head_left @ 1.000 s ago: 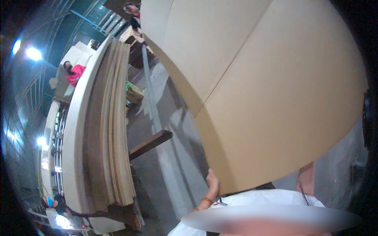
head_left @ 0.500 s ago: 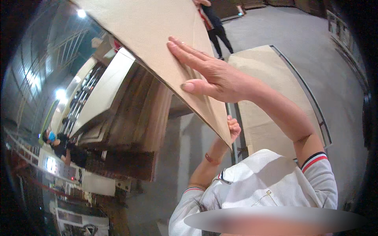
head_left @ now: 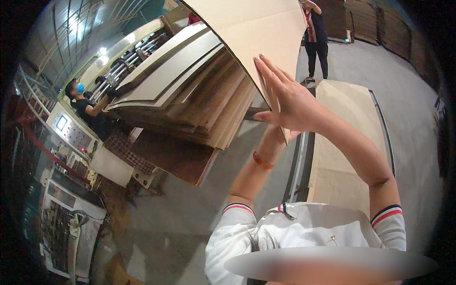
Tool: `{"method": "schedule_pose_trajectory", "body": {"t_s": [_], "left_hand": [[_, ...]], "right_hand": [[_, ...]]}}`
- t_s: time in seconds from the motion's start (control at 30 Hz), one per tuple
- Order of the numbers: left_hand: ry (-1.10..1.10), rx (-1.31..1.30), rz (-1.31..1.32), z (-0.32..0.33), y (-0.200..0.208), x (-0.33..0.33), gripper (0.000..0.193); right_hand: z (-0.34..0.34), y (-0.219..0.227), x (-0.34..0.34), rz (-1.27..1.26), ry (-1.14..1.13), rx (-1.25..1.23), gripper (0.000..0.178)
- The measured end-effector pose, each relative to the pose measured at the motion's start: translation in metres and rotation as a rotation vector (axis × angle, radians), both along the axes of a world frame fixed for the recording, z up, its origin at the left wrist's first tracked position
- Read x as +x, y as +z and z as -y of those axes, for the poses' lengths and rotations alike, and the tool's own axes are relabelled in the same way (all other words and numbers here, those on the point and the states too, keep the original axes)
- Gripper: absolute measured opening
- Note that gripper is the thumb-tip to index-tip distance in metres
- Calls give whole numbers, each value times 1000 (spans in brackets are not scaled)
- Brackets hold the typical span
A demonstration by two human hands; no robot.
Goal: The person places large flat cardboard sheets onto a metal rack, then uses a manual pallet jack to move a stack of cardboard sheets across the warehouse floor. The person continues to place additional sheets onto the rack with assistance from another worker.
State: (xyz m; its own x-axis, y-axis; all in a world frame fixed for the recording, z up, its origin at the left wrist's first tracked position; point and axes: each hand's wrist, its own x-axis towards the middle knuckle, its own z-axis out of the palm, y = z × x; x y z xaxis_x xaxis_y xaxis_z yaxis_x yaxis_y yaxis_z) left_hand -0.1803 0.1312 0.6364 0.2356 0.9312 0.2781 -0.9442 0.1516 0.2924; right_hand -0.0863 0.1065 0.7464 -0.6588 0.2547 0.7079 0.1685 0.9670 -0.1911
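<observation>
A large, thin beige sheet (head_left: 251,28) is held up in front of me, its near corner narrowing down toward my chest. My left hand (head_left: 275,136) grips this lower corner, with the fingers mostly hidden behind the sheet and my other hand. Just above it, my right hand (head_left: 297,102) lies against the sheet with its fingers stretched out and its thumb apart near the left edge. At the far end a person in dark clothes (head_left: 316,33) stands with an arm raised by the sheet.
On the right, a beige sheet lies on a low metal-framed stack (head_left: 346,142). Stacked brown and pale sheets (head_left: 190,104) jut out at the left. Beyond them a masked person (head_left: 95,111) stands by a machine with rollers (head_left: 128,64). Grey floor (head_left: 209,190) shows between the stacks.
My view has turned left, bringing more of the left stack and the masked person into sight. The held sheet now looks more edge-on near my hands, and my two hands are closer together.
</observation>
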Motion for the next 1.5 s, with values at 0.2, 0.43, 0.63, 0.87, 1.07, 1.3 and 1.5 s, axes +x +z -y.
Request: {"method": "schedule_pose_trajectory", "body": {"t_s": [0.2,0.43,0.63,0.87,1.07,1.3,1.5], "left_hand": [[-30,9,50,-12,18,-14,31],[-72,-97,168,-5,27,-65,33],[-308,-198,740,15,47,-64,33],[-181,-229,558,16,94,-172,12],[-59,-194,774,34,81,-278,6],[12,-147,893,18,80,-297,19],[967,-249,649,-51,43,-255,18]], "right_hand": [[-5,4,-2,-2,-12,252,91],[-1,11,-48,28,6,130,86],[-30,-66,-34,-44,-16,305,67],[-31,-249,146,345,-557,-406,51],[151,-465,340,611,-1226,-1301,43],[344,-536,358,489,-1372,-1896,41],[293,-562,361,211,-1189,-1892,40]]}}
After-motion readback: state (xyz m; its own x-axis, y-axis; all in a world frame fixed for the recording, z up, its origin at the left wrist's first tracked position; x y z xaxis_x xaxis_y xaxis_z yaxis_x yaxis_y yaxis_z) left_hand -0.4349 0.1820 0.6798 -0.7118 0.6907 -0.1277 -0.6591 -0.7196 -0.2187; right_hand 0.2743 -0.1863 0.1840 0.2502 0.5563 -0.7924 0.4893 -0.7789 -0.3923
